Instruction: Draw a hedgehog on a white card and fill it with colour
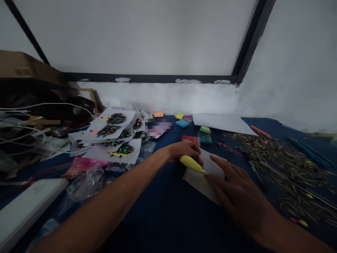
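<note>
My left hand (185, 150) reaches in above a printed sheet of paper (202, 188), its fingers curled round a lump of yellow modelling clay (191, 163). The clay is rounded at its left end and narrows to a thin tip at the right. At that tip is my right hand (237, 191), its lowest visible digit touching the clay while another finger stretches out above the paper. Part of the grip is hidden behind the fingers. Just beyond my left hand lies a red packet (190, 139), beside a teal packet (204, 137).
Sunflower seeds (284, 158) cover the right side of the blue tabletop (163, 218). To the left are paper sheets with seed-decorated figures (116, 130), plastic bags (86, 182) and a white box-like object (31, 207). Clay packs (182, 123) lie near the wall.
</note>
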Demonstrator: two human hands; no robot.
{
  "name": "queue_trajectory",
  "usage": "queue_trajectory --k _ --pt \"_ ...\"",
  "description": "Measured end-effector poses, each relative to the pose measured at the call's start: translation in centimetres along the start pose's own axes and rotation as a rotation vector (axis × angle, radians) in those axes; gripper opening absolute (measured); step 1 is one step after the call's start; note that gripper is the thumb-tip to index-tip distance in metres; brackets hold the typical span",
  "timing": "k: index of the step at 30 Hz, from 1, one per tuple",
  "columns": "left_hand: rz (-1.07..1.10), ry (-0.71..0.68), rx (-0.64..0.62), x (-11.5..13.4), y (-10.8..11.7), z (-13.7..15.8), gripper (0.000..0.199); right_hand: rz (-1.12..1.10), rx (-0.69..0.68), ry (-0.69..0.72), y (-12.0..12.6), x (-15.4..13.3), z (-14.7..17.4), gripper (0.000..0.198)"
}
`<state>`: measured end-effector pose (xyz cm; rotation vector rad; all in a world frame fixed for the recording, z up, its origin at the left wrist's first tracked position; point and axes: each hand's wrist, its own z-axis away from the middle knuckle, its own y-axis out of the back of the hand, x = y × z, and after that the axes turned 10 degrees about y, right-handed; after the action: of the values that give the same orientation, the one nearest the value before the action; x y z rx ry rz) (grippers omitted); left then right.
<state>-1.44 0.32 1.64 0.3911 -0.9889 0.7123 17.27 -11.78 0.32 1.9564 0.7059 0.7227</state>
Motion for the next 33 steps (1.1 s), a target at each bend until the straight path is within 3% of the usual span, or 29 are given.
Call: queue_trajectory --k 18,26,33 --pt "-0.019 -0.006 0.019 0.1 -0.1 0.1 0.018 0.01 -0.101 0.041 -0.2 1.1 -0.6 0.037" --pt "0.007 0.002 -0.011 -0.1 0.3 -0.1 0.016 -0.044 0.003 -0.018 0.1 1.7 0.3 0.038" --pt "-0.002 0.01 0.003 0.2 0.0 0.2 0.012 -0.096 -0.069 -0.017 0.3 1.3 0.0 0.034"
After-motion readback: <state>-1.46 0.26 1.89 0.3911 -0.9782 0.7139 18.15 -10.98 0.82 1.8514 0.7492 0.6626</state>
